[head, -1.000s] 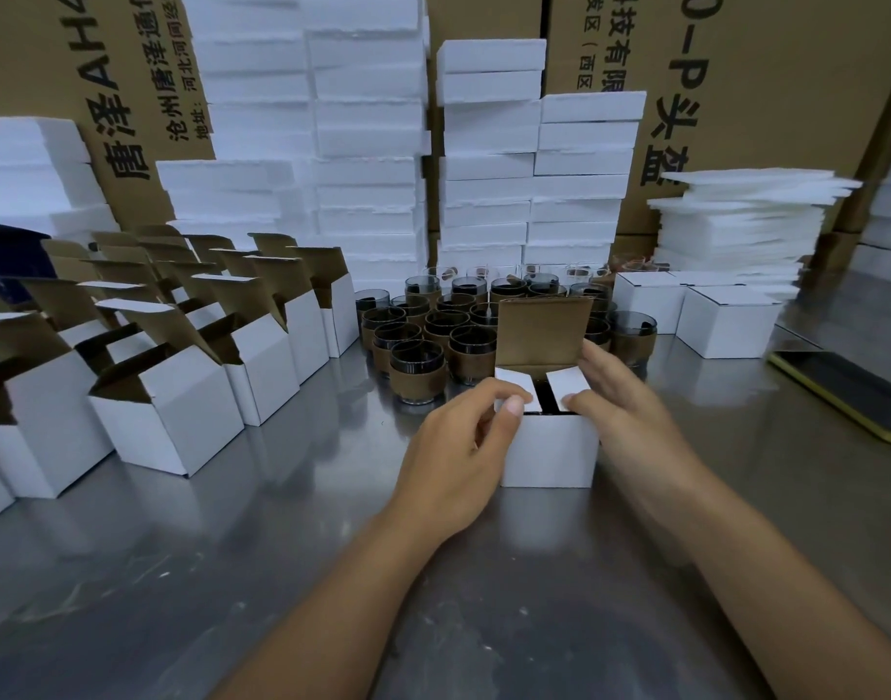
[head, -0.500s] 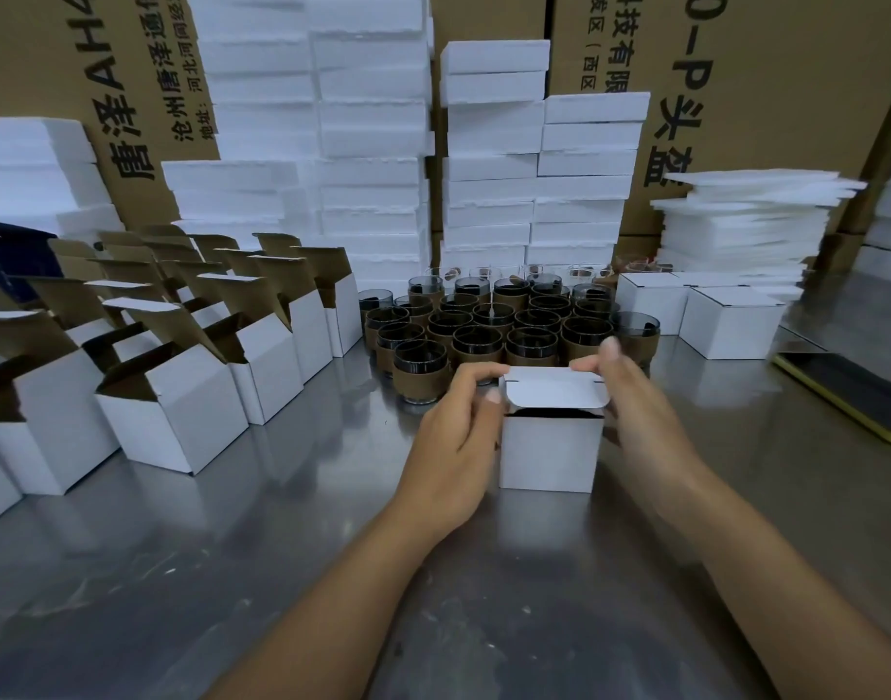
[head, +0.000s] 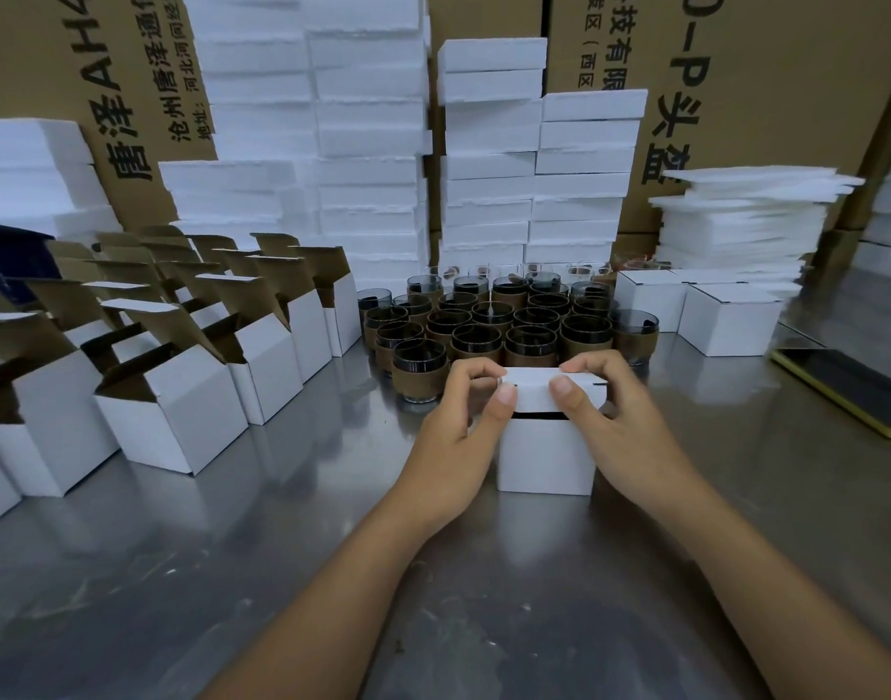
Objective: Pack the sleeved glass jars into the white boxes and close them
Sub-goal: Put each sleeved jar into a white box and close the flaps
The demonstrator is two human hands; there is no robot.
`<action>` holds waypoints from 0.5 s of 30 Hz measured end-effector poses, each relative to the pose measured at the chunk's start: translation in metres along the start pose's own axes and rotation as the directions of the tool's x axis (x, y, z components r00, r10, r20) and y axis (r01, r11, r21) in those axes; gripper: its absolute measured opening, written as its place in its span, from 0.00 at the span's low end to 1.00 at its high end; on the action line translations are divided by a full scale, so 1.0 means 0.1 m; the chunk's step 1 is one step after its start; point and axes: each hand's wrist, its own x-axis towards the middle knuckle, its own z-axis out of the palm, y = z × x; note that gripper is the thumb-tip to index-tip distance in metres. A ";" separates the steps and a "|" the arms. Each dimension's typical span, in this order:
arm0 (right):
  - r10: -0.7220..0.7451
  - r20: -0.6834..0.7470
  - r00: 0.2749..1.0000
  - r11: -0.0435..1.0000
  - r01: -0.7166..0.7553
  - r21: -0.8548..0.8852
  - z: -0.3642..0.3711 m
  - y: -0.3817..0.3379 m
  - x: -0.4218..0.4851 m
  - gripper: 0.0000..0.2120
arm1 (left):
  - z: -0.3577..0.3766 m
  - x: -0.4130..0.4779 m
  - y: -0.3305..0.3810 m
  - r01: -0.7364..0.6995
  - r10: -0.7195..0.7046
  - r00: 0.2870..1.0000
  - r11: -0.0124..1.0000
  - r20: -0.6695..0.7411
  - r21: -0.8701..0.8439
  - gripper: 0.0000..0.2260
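A small white box (head: 544, 457) stands on the steel table in front of me. Its lid is folded down, with a dark gap showing under the front flap. My left hand (head: 463, 426) pinches the lid's left end, thumb in front and fingers on top. My right hand (head: 610, 416) pinches the right end the same way. Whatever is inside the box is hidden. Behind it stand several glass jars with brown sleeves (head: 484, 336) in a tight cluster.
Several open white boxes (head: 180, 396) with raised brown flaps line the left side. Two closed white boxes (head: 726, 320) sit at the right. A phone (head: 847, 386) lies at the right edge. Stacked white foam (head: 372, 144) and big cartons (head: 762, 93) fill the back.
The box's lid stood upright with the side flaps being folded in. It has since come down over the top, and both hands now pinch its front flap.
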 end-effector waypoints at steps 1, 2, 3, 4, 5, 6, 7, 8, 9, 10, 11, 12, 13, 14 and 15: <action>-0.004 -0.003 1.000 1.000 0.004 0.003 0.00 0.00 0.00 0.22 | 0.00 0.00 -0.01 0.000 0.000 1.000 1.000 -0.002 0.007 0.13; -0.007 -0.005 1.000 1.000 0.007 0.005 0.01 0.00 -0.01 0.21 | -0.01 0.01 -0.01 0.002 -0.002 1.000 1.000 0.000 0.012 0.13; -0.006 -0.004 1.000 1.000 0.006 0.009 0.01 0.00 -0.01 0.21 | -0.01 0.01 -0.01 0.007 -0.007 1.000 1.000 0.004 0.013 0.13; 0.000 0.000 1.000 1.000 0.000 0.017 0.01 0.00 -0.02 0.21 | -0.01 0.01 -0.01 0.014 -0.014 1.000 1.000 0.011 0.013 0.13; 0.010 0.007 1.000 1.000 -0.010 0.022 0.01 0.00 -0.02 0.21 | -0.01 0.01 -0.01 0.021 -0.022 1.000 1.000 0.021 0.014 0.14; 0.023 0.019 1.000 0.999 -0.024 0.022 0.00 0.00 -0.02 0.22 | -0.01 0.00 -0.01 0.028 -0.028 0.999 1.000 0.032 0.014 0.14; 0.039 0.038 0.999 0.999 -0.040 0.016 -0.01 0.00 -0.02 0.23 | -0.01 -0.01 0.00 0.034 -0.035 0.998 0.999 0.044 0.014 0.14; 0.056 0.060 0.997 0.998 -0.057 0.007 -0.03 0.00 -0.02 0.24 | -0.01 -0.01 0.01 0.040 -0.040 0.998 0.999 0.053 0.013 0.14; 0.072 0.077 0.994 0.997 -0.072 0.001 -0.04 0.00 -0.02 0.24 | -0.01 -0.02 0.02 0.046 -0.047 0.997 0.999 0.056 0.013 0.15; 0.082 0.083 0.993 0.997 -0.082 0.000 -0.06 0.00 -0.02 0.24 | -0.02 -0.02 0.02 0.053 -0.054 0.997 0.998 0.053 0.017 0.15; 0.088 0.077 0.993 0.996 -0.089 0.007 -0.06 0.00 -0.02 0.23 | -0.02 -0.02 0.02 0.058 -0.060 0.997 0.998 0.046 0.027 0.15; 0.099 0.062 0.993 0.995 -0.100 0.024 -0.06 0.00 -0.02 0.21 | -0.02 -0.02 0.01 0.067 -0.068 0.997 0.997 0.040 0.039 0.15; 0.122 0.044 0.992 0.991 -0.124 0.044 -0.06 0.02 0.00 0.18 | -0.02 -0.01 0.00 0.080 -0.082 0.996 0.996 0.037 0.043 0.12; 0.149 0.028 0.988 0.987 -0.151 0.063 -0.06 0.03 0.02 0.16 | -0.02 0.00 -0.01 0.099 -0.101 0.994 0.994 0.040 0.041 0.09; 0.164 0.017 0.986 0.984 -0.164 0.072 -0.06 0.05 0.04 0.14 | -0.02 0.00 -0.03 0.118 -0.119 0.992 0.992 0.044 0.038 0.06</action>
